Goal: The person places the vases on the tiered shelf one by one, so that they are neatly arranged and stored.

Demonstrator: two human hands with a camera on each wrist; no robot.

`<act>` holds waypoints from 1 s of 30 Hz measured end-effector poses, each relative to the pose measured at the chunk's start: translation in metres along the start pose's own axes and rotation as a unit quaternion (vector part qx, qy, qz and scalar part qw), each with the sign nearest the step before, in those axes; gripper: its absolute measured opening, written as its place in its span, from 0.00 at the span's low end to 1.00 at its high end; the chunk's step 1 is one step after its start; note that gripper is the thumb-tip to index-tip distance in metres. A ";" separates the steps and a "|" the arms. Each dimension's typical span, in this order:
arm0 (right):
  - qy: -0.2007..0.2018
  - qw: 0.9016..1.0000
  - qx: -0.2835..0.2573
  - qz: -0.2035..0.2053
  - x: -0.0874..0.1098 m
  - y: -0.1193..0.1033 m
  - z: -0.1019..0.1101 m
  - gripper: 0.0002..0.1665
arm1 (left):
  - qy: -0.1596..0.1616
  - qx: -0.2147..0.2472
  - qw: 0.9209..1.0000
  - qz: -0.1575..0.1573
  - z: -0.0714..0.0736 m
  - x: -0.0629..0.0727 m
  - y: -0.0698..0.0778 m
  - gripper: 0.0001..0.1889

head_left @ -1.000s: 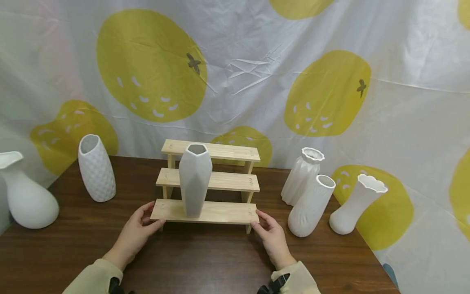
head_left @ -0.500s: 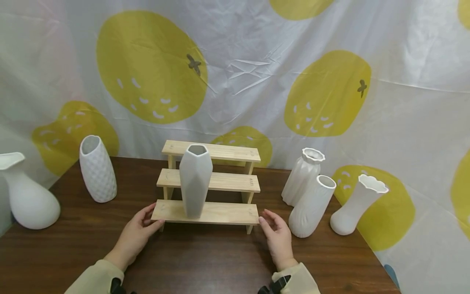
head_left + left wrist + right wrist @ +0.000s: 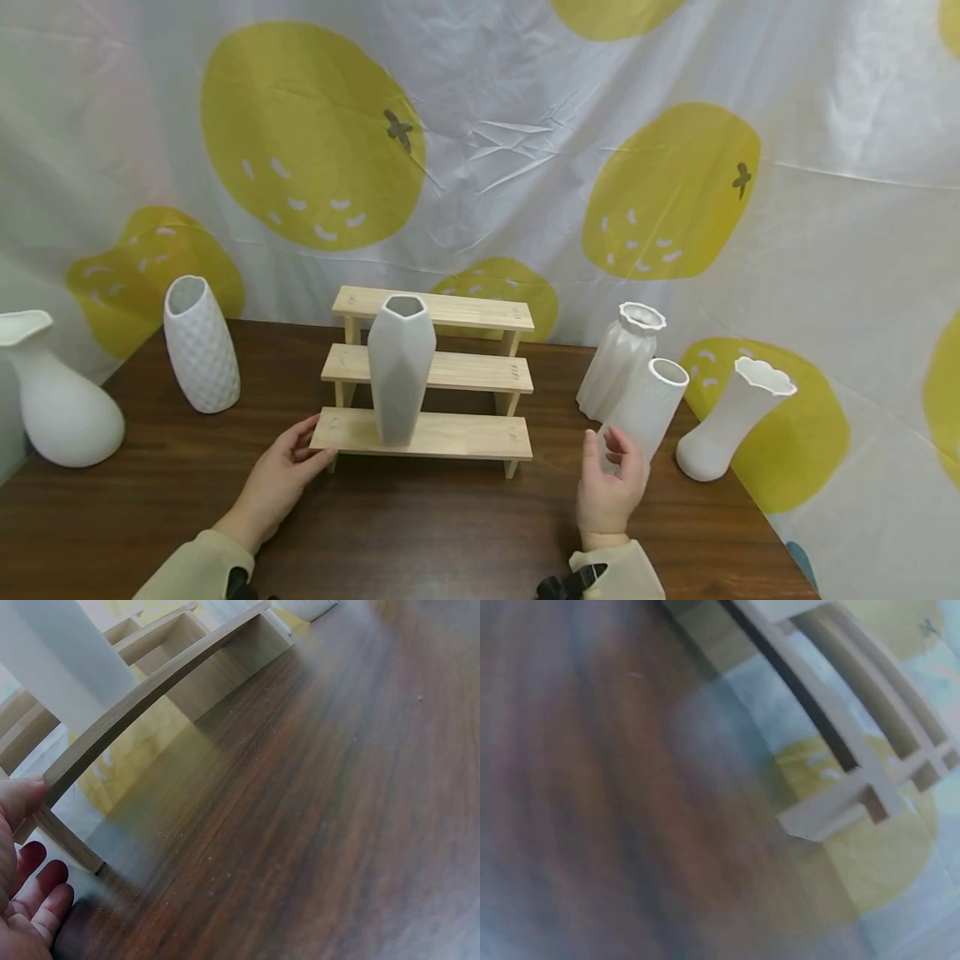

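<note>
Left hand [image 3: 273,477] has thumb and fingers clamped on left end of stand [image 3: 468,435], at its near step; right hand [image 3: 611,492] has thumb and fingers apart, in front of slim vase [image 3: 658,396], can't tell if touching. Faceted vase [image 3: 400,375] upright on near step, left of centre. Desk [image 3: 435,533] also has ribbed vase [image 3: 613,371] behind slim one, scalloped vase [image 3: 727,425] farther right, quilted vase [image 3: 202,350] and round vase [image 3: 69,412] left.
</note>
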State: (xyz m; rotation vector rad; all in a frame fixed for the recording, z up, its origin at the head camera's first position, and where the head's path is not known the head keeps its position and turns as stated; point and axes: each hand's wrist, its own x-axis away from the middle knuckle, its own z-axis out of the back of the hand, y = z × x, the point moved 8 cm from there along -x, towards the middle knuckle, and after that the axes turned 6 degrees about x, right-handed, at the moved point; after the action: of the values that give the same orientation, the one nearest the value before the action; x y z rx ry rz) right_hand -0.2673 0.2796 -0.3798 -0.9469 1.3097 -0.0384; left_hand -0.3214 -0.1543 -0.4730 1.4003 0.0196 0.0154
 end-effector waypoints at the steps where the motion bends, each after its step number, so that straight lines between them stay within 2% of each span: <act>1: 0.021 1.000 0.005 -0.004 -0.002 0.005 0.004 0.15 | 0.000 0.000 1.000 -0.001 0.000 0.000 0.000 0.44; 5: 0.078 0.994 0.041 -0.058 -0.011 0.023 0.021 0.22 | -0.001 0.003 1.000 -0.002 0.000 -0.001 0.000 0.43; 8: 0.088 0.986 0.072 -0.119 -0.016 0.037 0.029 0.30 | -0.002 0.004 1.000 -0.002 -0.001 -0.001 -0.001 0.43; 10: 0.073 0.980 0.084 -0.162 -0.018 0.047 0.029 0.35 | -0.003 0.005 1.000 -0.001 -0.001 -0.001 -0.001 0.43; 13: 0.030 0.969 0.085 -0.228 -0.019 0.061 0.026 0.42 | -0.001 0.003 1.000 -0.002 -0.001 -0.001 -0.001 0.43; 17: -0.021 0.954 0.046 -0.297 -0.017 0.073 0.018 0.48 | -0.001 0.000 1.000 -0.003 0.000 -0.001 -0.001 0.43; 21: -0.046 0.943 0.007 -0.330 -0.015 0.078 0.012 0.47 | 0.000 -0.002 1.000 -0.003 0.000 -0.001 -0.001 0.43; 25: -0.054 0.942 -0.003 -0.330 -0.015 0.080 0.008 0.43 | 0.002 -0.005 1.000 -0.001 0.000 -0.001 -0.001 0.43; 30: -0.059 0.940 -0.008 -0.337 -0.013 0.083 0.006 0.44 | 0.004 -0.008 1.000 0.000 0.000 -0.001 -0.001 0.43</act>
State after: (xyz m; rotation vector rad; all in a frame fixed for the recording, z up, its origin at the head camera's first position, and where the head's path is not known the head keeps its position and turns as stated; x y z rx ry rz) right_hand -0.3059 0.3429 -0.4195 -1.3552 0.8263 -0.4939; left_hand -0.3221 -0.1546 -0.4744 1.3837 0.0265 0.0206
